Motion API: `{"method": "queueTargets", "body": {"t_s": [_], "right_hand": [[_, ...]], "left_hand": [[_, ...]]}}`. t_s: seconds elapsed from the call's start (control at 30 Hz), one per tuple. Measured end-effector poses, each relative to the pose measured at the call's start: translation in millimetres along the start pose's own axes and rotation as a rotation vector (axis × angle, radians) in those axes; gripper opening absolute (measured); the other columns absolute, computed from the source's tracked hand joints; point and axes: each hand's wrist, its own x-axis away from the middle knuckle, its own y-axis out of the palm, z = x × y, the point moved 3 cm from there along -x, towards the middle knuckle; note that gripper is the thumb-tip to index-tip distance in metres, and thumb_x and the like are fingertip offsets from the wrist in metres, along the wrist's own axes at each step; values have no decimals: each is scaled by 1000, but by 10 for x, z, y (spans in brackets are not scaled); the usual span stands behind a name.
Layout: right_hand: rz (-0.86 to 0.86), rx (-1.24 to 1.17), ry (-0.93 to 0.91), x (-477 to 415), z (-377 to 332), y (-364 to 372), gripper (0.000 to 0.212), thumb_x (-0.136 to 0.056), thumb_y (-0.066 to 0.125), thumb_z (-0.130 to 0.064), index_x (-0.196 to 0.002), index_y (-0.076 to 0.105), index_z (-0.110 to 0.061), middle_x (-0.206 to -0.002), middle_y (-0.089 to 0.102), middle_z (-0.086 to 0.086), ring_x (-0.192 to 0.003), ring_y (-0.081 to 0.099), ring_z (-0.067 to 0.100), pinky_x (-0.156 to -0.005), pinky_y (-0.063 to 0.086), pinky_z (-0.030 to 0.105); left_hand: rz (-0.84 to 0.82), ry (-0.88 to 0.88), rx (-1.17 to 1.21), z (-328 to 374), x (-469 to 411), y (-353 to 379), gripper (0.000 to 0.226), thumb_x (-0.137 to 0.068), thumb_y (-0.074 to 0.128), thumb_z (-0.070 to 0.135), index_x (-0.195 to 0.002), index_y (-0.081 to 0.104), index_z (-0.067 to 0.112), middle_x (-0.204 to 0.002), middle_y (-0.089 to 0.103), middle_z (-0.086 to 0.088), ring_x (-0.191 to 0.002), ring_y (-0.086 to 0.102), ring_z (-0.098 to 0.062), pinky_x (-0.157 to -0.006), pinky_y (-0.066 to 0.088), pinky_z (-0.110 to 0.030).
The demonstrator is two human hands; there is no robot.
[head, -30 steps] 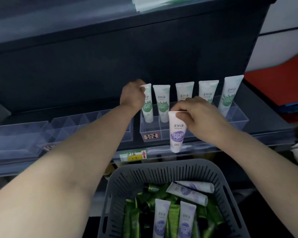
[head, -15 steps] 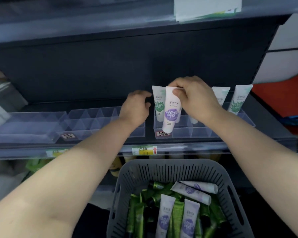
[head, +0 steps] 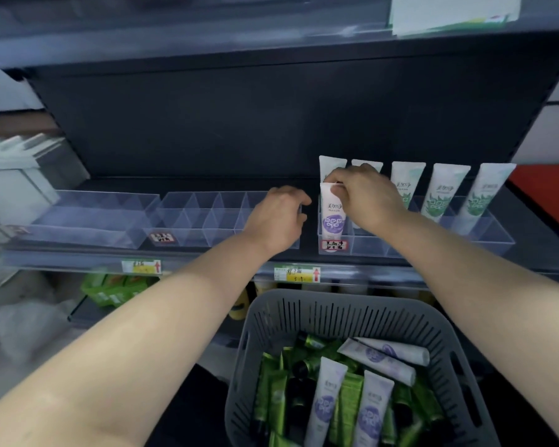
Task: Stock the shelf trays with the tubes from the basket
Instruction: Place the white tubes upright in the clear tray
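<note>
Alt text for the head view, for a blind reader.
The right hand pinches a purple-label tube, standing it in the front-left slot of a clear shelf tray, before green-label tubes. The left hand rests at the neighbouring tray; a grey basket of tubes sits below.

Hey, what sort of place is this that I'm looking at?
Most likely a shop's toiletries aisle. Price tags run along the shelf edge. A clear divided tray with a handwritten label holds a row of matching green-print tubes, and the right hand holds a purple-print tube upright in it.

美加净 on purple tube — and tray label, red-arrow shelf tag
</note>
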Motion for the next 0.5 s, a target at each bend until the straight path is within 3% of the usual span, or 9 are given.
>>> {"method": "queueTargets", "body": {"t_s": [0.3,0.5], "right_hand": [[19,30,-14,79,-19,-28,37,-93,54,-18,-130,53,-17,-124,57,10,-117,47,30,-87,42,41],[189,61,-114,510,-2,-41,32,-85,62,-10,-117,62,-11,-115,61,10,-104,54,31,-79,46,43]], "left_hand": [[1,23,31,39,145,40,34,-93,54,10,-128,56,11,-134,55,-8,-127,46,-23,-99,42,-32],[-12,44,96,136,367,184,33,-92,56,9,-124,58,11,-127,59,-8,-121,50,-23,-97,45,-37]]}}
